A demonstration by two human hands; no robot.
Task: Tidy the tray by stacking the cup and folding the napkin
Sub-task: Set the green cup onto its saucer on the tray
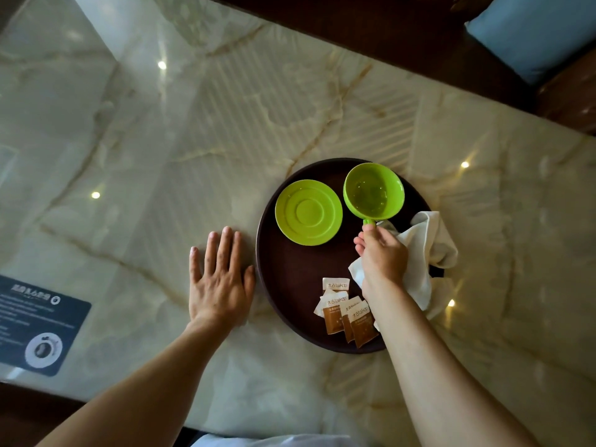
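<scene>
A round dark brown tray point(290, 285) lies on the marble table. On its far left part sits a green saucer point(308, 212). To the right of the saucer is a green cup point(373, 191), and my right hand point(380, 253) pinches its handle. Whether the cup rests on the tray or hangs just above it I cannot tell. A crumpled white napkin point(429, 243) lies under and to the right of that hand, spilling over the tray's right rim. My left hand point(221, 279) rests flat on the table, fingers spread, its thumb at the tray's left rim.
Several brown-and-white sugar sachets point(345, 309) lie on the tray's near part. A dark info card point(38, 324) sits at the table's left edge. A dark wooden seat with a blue cushion point(541, 33) stands beyond the far edge.
</scene>
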